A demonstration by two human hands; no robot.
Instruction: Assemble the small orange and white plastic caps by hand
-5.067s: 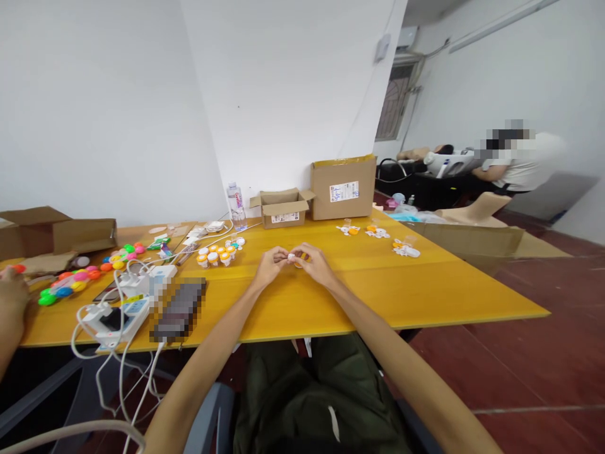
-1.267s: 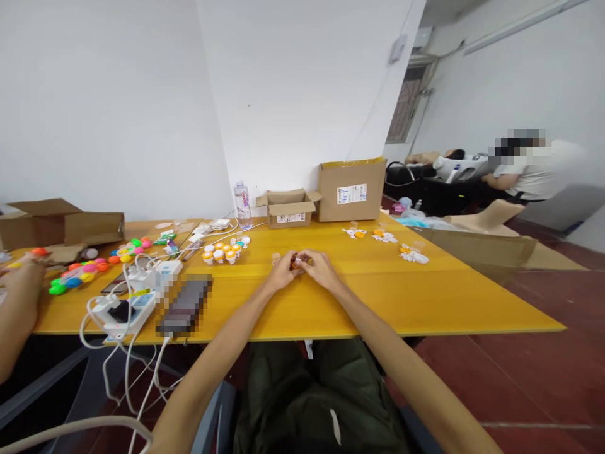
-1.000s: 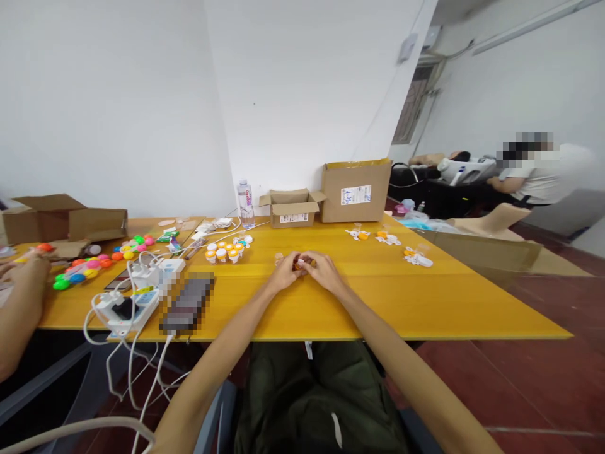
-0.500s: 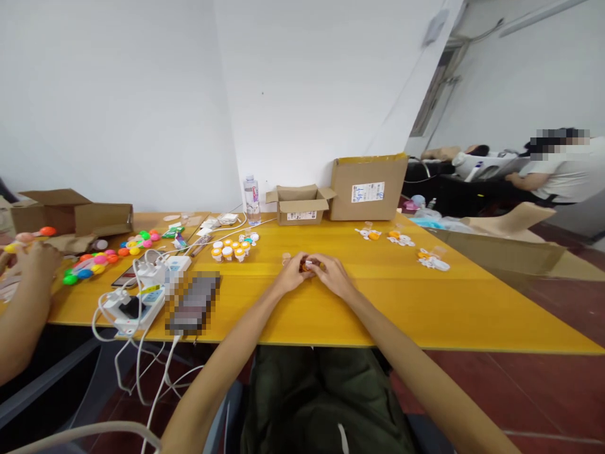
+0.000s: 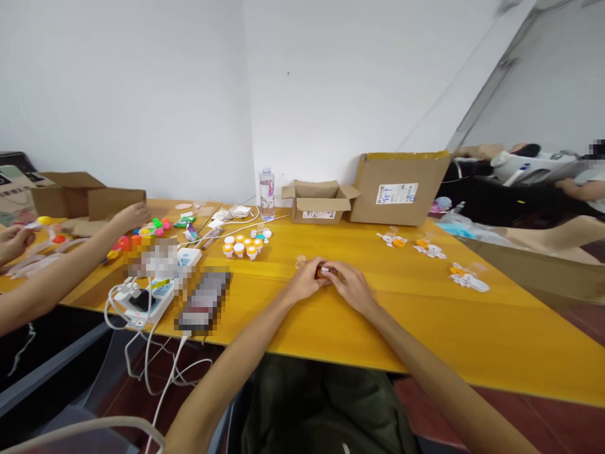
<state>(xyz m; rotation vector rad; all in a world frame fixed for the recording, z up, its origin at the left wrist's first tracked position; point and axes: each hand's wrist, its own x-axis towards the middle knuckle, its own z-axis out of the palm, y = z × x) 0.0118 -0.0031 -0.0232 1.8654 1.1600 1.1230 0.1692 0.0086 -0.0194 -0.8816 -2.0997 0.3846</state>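
My left hand (image 5: 305,282) and my right hand (image 5: 353,287) meet over the middle of the table, fingers curled round one small orange-and-white plastic part (image 5: 324,271). Most of it is hidden behind the fingers. A small clear plastic piece (image 5: 300,258) lies just beyond my left hand. To the left stands a cluster of several small white-and-orange capped plastic pieces (image 5: 239,248), with a teal-and-white piece behind it. Three loose groups of orange, white and clear parts lie to the right, one of them the nearest group (image 5: 466,277).
An open small carton (image 5: 316,205), a large carton (image 5: 399,189) and a water bottle (image 5: 267,195) stand along the wall. At left are a phone (image 5: 205,299), a power strip (image 5: 163,296) with cables, and coloured balls. A co-worker's arm (image 5: 70,271) stretches over the table there.
The view has turned left, so things appear farther right. My hands stay together on the small part. The co-worker's arm has reached out towards the coloured balls.
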